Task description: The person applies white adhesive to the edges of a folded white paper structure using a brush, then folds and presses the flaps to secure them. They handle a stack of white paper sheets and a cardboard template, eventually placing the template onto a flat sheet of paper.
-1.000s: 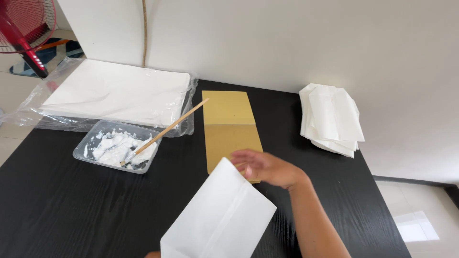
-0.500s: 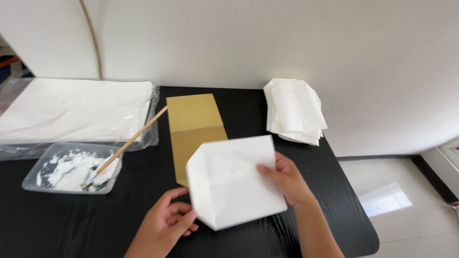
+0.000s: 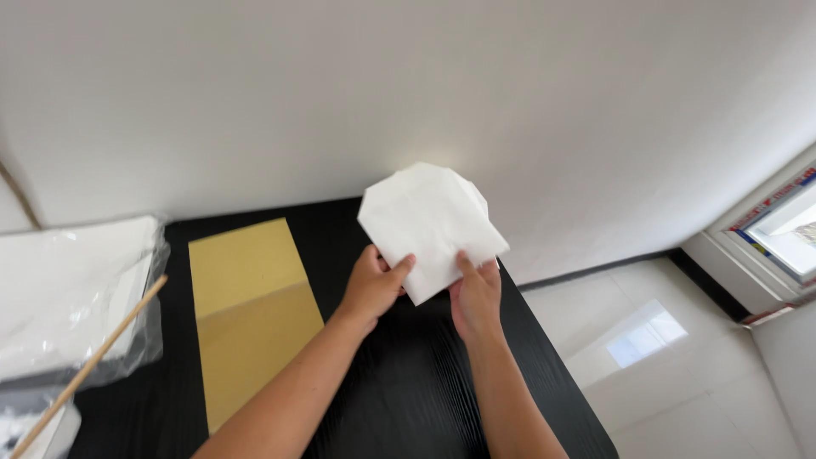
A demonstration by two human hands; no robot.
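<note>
A yellow-brown board (image 3: 251,314) lies on the black table (image 3: 408,391), beside plastic-wrapped white sheets (image 3: 72,297) and a wooden stick (image 3: 89,365).

The scene was brightly and evenly lit by daylight, admitted from the window (image 3: 786,229) at the right edge. A pale patch of sunlight was thrown onto the floor tiles (image 3: 646,336). Soft sheen was seen along the grain of the black surface (image 3: 399,382), and glare on the clear plastic wrap (image 3: 136,331). Shadows were faint. Focus was sharp throughout; straight lines were bowed near the edges by the wide lens.
</note>
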